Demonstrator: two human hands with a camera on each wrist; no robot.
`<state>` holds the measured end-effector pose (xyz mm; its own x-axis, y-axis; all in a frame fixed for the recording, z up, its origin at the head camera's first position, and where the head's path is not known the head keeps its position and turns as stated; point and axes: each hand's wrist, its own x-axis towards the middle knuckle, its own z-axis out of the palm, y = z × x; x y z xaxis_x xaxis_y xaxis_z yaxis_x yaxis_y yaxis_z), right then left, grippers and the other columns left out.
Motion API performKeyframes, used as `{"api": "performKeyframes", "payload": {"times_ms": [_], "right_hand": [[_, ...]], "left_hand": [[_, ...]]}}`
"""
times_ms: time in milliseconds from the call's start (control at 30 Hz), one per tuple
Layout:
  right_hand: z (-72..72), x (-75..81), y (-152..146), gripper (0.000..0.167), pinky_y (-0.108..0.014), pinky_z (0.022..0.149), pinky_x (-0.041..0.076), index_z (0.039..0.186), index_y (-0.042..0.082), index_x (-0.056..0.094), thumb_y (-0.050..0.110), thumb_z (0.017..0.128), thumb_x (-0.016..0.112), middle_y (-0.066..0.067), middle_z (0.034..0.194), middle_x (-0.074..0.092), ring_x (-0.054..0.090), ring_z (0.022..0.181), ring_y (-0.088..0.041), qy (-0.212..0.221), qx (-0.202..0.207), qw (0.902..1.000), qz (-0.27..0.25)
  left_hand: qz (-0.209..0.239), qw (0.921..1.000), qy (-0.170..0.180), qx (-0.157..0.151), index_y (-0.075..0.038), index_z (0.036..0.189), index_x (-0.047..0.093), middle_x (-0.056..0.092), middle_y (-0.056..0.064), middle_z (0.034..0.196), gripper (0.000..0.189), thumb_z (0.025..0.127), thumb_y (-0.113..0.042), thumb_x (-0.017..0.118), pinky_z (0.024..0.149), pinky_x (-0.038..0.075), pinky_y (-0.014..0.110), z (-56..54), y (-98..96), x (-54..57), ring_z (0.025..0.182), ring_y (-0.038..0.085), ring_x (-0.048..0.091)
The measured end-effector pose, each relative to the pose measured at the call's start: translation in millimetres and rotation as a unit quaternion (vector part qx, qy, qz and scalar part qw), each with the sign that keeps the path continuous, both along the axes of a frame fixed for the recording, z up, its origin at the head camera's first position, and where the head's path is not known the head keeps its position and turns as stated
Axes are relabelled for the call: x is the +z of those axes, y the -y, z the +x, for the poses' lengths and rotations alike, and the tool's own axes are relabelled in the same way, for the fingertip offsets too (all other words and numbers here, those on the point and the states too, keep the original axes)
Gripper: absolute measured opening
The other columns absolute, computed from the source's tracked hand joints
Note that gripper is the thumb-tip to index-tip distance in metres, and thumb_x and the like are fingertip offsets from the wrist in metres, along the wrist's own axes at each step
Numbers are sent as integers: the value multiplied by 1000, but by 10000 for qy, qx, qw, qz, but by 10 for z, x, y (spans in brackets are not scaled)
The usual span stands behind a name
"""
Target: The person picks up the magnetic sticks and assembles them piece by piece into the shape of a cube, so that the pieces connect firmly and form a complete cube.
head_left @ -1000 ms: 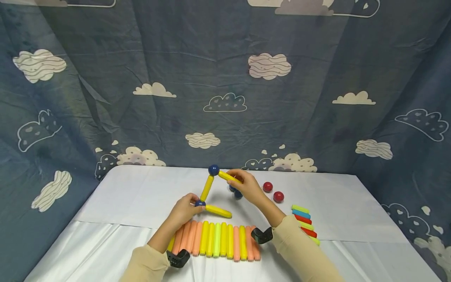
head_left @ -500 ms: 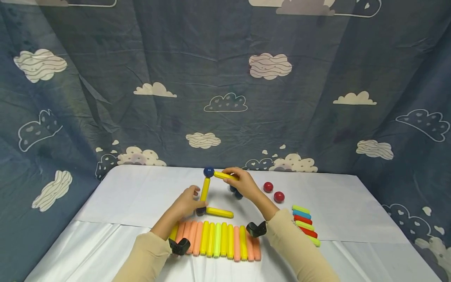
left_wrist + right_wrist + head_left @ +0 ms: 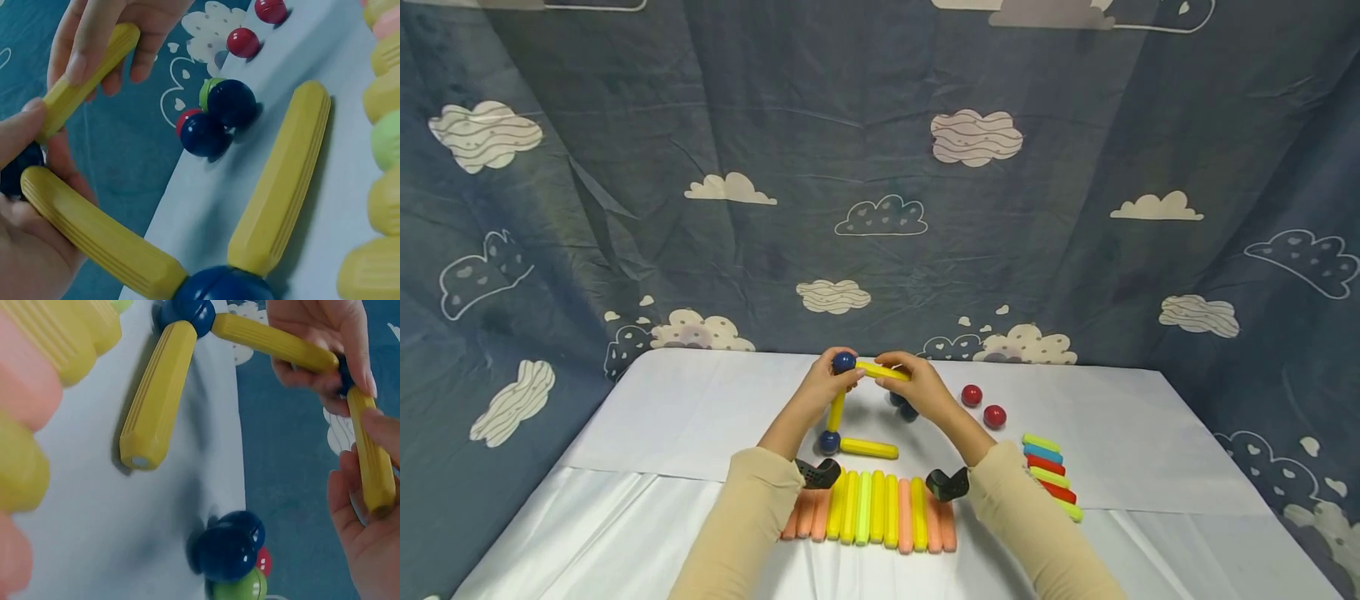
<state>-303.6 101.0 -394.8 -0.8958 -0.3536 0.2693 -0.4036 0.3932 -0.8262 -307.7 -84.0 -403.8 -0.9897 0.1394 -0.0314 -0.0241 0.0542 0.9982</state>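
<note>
My left hand [image 3: 822, 390] grips the upper blue ball [image 3: 844, 362], its thumb against the end of the upper yellow stick [image 3: 883, 370]. My right hand [image 3: 925, 392] pinches that same stick between thumb and fingers. From the upper ball a second yellow stick [image 3: 103, 234] runs down to a lower blue ball [image 3: 828, 442] on the table. A third yellow stick [image 3: 159, 394] lies on the cloth, its end joined to the lower ball. Its free end shows a small metal-coloured spot in the right wrist view.
A row of orange, yellow and green sticks [image 3: 877, 508] lies in front. Blue balls [image 3: 228, 550] cluster behind my right hand with a green and a red one. Two red balls [image 3: 994, 417] and several short coloured sticks [image 3: 1047, 467] lie to the right. A cloud-patterned curtain [image 3: 880, 275] hangs behind.
My left hand has gone from the lower blue ball up to the upper one and taken hold there. The upper ball has shifted slightly left. My right hand keeps its stick.
</note>
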Motion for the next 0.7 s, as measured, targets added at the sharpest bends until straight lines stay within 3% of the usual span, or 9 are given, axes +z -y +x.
{"api": "performKeyframes", "payload": {"times_ms": [167, 300, 400, 533, 600, 700], "right_hand": [[-49, -139, -167, 51, -34, 76, 46, 123, 5, 49, 15, 78, 71, -10, 105, 52, 52, 90, -24, 425, -232, 9986, 202], [-29, -273, -274, 45, -28, 68, 44, 116, 5, 55, 12, 76, 73, -10, 106, 54, 51, 83, -20, 602, -412, 9950, 684], [-26, -375, -318, 37, -28, 64, 43, 109, 6, 61, 11, 75, 74, -8, 102, 56, 49, 76, -18, 452, -416, 9897, 1294], [-26, -464, -345, 34, -33, 76, 46, 106, 8, 63, 8, 74, 74, -7, 102, 56, 50, 82, -19, 125, -374, 9788, 2010], [-22, -481, -350, 34, -36, 83, 45, 106, 6, 62, 7, 74, 73, -9, 105, 56, 51, 89, -20, 27, -325, 9749, 2201], [-11, -468, -363, 34, -35, 83, 45, 108, 6, 61, 9, 76, 72, -9, 105, 57, 51, 89, -19, -36, -381, 9739, 2236]], "left_hand": [[101, 9995, -52, 301, -9, 117, 48, 53, 10, 94, 38, 83, -15, 65, 72, 41, 33, -57, 7, -92, 73, 18, 48], [182, 9987, -116, 469, -9, 117, 48, 52, 10, 92, 38, 84, -16, 65, 68, 40, 31, -63, 17, -126, 71, 17, 47], [231, 9983, -191, 491, -8, 117, 46, 51, 11, 92, 39, 84, -16, 65, 65, 40, 29, -66, 18, -149, 68, 17, 46], [284, 9979, -242, 530, -7, 118, 45, 51, 10, 91, 40, 84, -16, 64, 64, 40, 28, -69, 13, -170, 68, 16, 46], [275, 9976, -252, 582, -7, 118, 45, 52, 10, 89, 40, 84, -16, 65, 65, 40, 28, -69, 11, -172, 68, 15, 46], [225, 9974, -255, 636, -7, 118, 45, 52, 10, 88, 40, 84, -16, 64, 64, 40, 28, -66, 10, -167, 68, 16, 47]]}}
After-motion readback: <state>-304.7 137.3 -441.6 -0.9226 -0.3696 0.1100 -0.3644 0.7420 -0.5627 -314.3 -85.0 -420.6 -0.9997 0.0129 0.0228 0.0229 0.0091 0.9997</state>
